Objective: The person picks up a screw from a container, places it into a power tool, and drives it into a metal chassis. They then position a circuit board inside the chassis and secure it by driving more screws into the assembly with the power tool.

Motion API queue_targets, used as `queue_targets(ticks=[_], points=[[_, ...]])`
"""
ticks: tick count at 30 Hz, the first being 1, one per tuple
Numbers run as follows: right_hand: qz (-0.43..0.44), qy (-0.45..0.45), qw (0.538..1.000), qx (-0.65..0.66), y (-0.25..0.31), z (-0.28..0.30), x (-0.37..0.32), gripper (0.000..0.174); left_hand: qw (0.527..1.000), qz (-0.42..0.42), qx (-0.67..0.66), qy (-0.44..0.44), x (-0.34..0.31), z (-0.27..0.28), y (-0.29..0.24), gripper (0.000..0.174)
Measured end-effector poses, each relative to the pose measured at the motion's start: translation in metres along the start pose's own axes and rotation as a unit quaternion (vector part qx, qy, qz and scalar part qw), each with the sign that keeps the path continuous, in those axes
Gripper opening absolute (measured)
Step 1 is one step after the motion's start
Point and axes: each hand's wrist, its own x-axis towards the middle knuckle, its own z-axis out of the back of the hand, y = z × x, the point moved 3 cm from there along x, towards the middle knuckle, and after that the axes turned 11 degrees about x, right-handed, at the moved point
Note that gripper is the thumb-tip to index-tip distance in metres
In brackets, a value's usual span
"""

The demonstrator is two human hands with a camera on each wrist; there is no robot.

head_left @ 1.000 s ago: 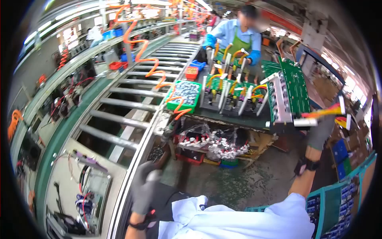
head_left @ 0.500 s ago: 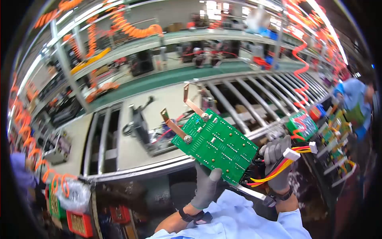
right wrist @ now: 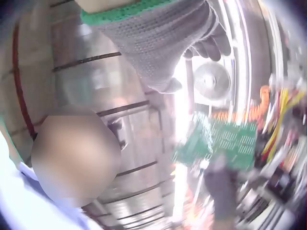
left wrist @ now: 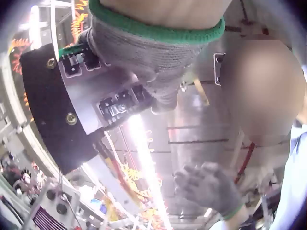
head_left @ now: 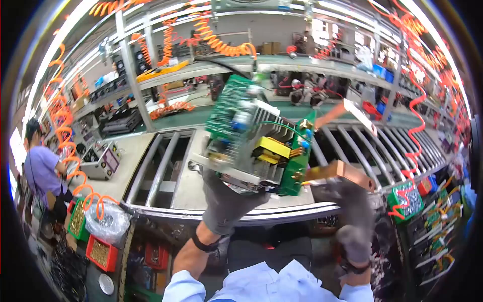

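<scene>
Circuit assembly [head_left: 269, 146], copper bars [head_left: 347, 172] now rightward

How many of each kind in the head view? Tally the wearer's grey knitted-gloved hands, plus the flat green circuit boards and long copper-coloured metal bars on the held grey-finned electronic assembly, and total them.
Grey knitted-gloved hands: 2
Flat green circuit boards: 2
Long copper-coloured metal bars: 2
Total: 6

Two gloved hands [head_left: 227, 202] [head_left: 355, 214], one circuit-board assembly [head_left: 274, 149]; one purple shirt [head_left: 42, 168]
</scene>
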Motion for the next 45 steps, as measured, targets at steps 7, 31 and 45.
queue_targets(ticks=[7, 31, 45], points=[[-0.122, -0.095, 0.948, 0.280, -0.056, -0.027, 0.005, 0.045, 0.930, -0.290, 0.208, 0.092, 0.032, -0.014, -0.046, 0.103], [-0.234, -0.163, 0.868, 0.407, -0.117, -0.012, -0.015, 0.038, 0.951, 0.091, -0.184, -0.232, -0.065, 0.040, 0.032, 0.060], [-0.240, -0.140, 0.873, 0.401, -0.119, -0.013, -0.009, 0.040, 0.672, 0.497, -0.543, 0.086, -0.158, -0.068, 0.034, 0.035]])
